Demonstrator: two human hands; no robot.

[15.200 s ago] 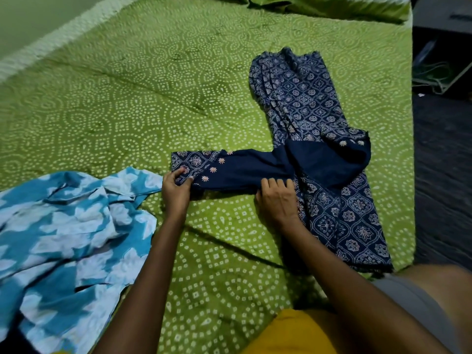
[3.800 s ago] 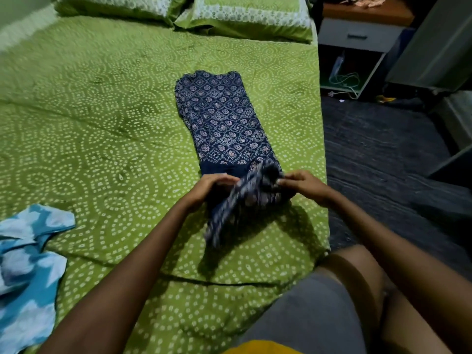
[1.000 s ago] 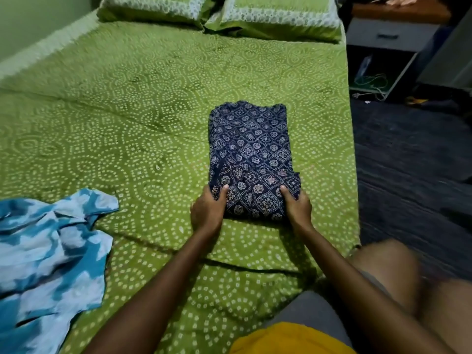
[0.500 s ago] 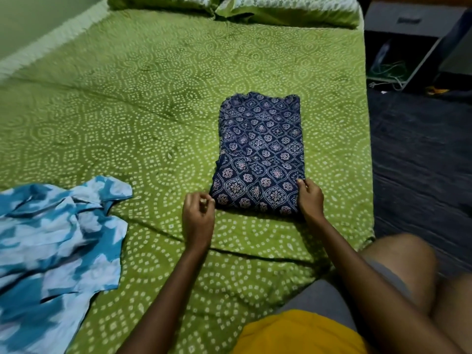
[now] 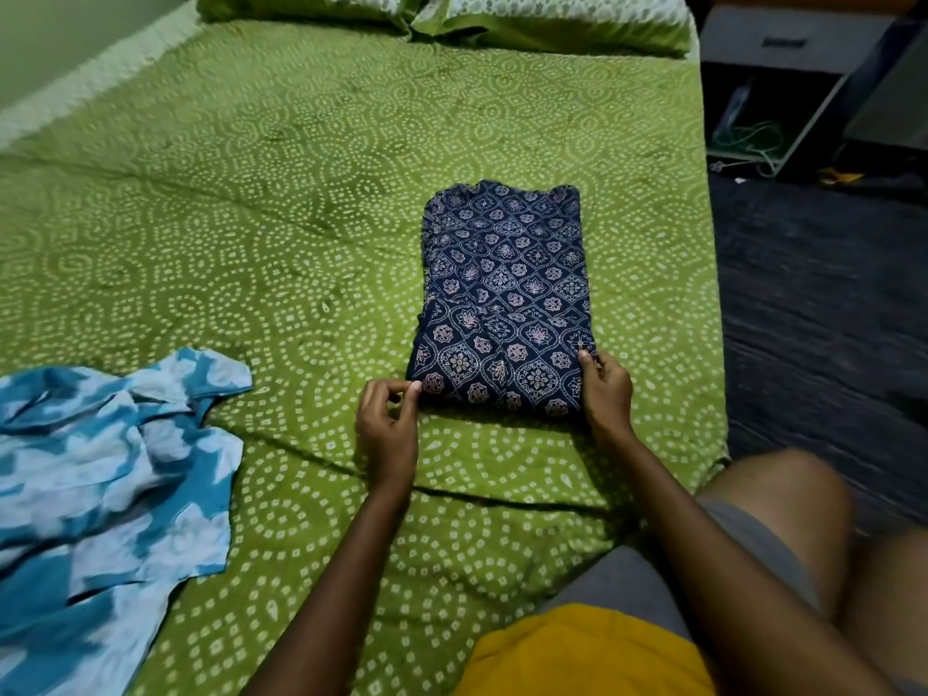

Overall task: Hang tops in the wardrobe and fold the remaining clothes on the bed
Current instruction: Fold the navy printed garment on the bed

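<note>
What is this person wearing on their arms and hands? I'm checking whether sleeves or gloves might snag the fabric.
Nothing shows on either: the left hand and right hand are bare, without gloves, and both forearms are bare, with no sleeves in view. No rings, bangles or watch are visible on the fingers or wrists.

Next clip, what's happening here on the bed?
A person is folding clothes on a green patterned bed. A navy printed garment lies folded into a neat rectangle; the right hand grips its near right corner and the left hand pinches at its near left corner. A blue and white top lies crumpled to the left, not yet folded.
</note>
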